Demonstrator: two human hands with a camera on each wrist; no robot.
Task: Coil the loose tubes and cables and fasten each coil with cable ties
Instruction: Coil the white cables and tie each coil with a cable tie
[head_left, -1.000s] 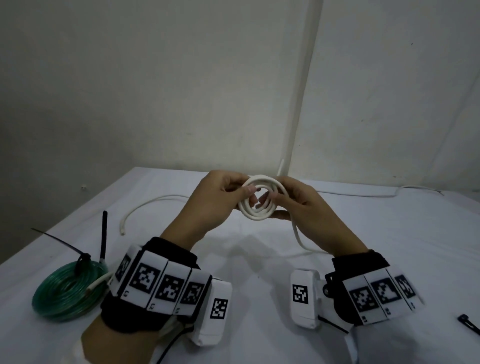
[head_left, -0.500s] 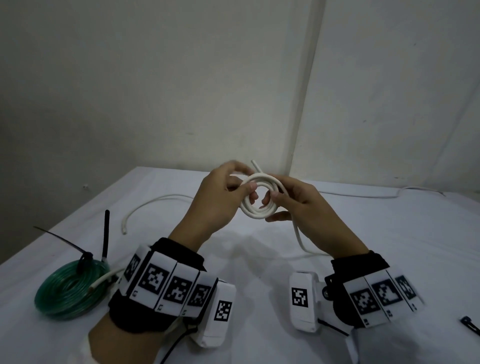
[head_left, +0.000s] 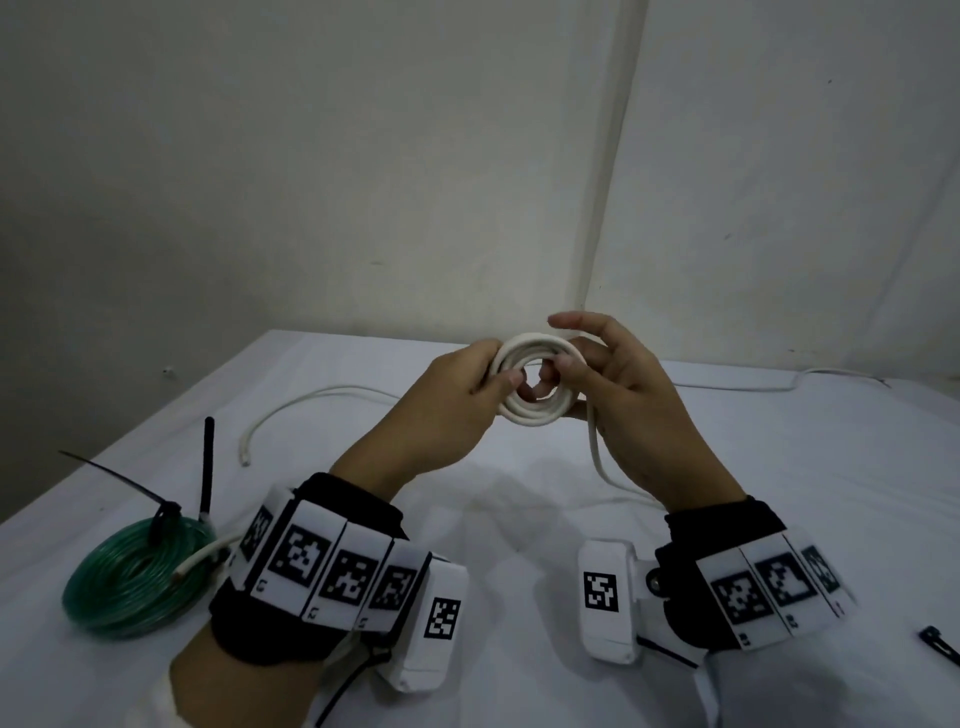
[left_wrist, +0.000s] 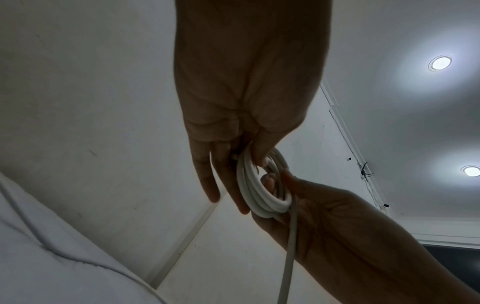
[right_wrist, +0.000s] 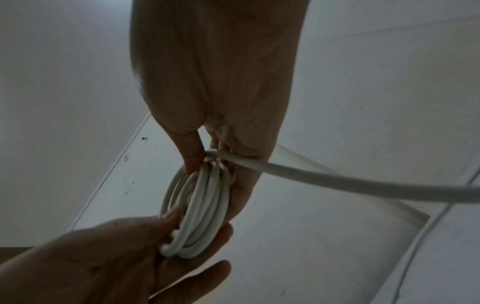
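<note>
Above table (head_left: 519, 519), both hands pinching white coil (head_left: 535, 410), green coil (head_left: 135, 577) head-view only

Above the white-covered bench (head_left: 519, 545), the left hand (head_left: 457, 405) and right hand (head_left: 623, 395) hold a white cable coil (head_left: 537, 413) between them, each thumb laid on the near face of the coil, with the loose cable end (head_left: 597, 457) trailing down beside the right palm onto the bench. At the near left lies a green tube coil (head_left: 130, 577) bound with a black cable tie (head_left: 166, 512). A second white cable (head_left: 291, 410) curves beyond it, and another black cable tie (head_left: 937, 642) lies at the right edge.
</note>
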